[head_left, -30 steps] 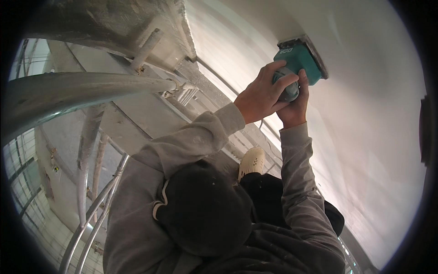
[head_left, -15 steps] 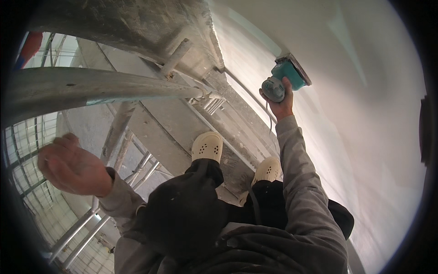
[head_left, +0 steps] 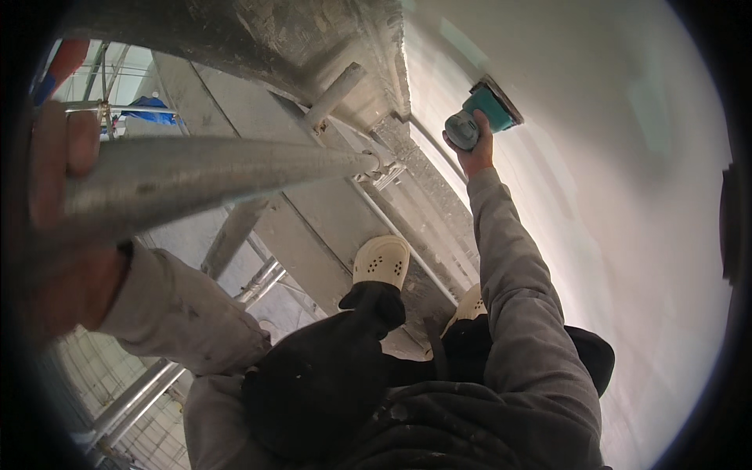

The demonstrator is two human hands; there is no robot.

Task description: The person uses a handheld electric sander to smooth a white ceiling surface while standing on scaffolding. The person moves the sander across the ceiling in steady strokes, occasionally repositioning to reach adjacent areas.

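Observation:
My right hand (head_left: 475, 153) is wrapped round the grey rounded end of a teal power sander (head_left: 487, 107). The sander's dark flat pad rests against the pale wall (head_left: 595, 204) at upper right. On the left, my left hand (head_left: 69, 286), smeared by motion, has its fingers curled over a thick grey scaffold pipe (head_left: 227, 174). The pipe hides part of that hand. The arm in the grey sleeve on the right reaches up along the wall.
I stand in cream clogs (head_left: 381, 261) on grey scaffold planks (head_left: 309, 235). A short pipe stub (head_left: 337, 95) juts out beside a rough concrete-like edge at the top. Scaffold tubes (head_left: 141, 398) lie lower left, with a blue sheet (head_left: 150, 110) beyond.
My left hand has come up from hanging open below the pipe and closed round it. My right hand and the sander have moved slightly up and left in view.

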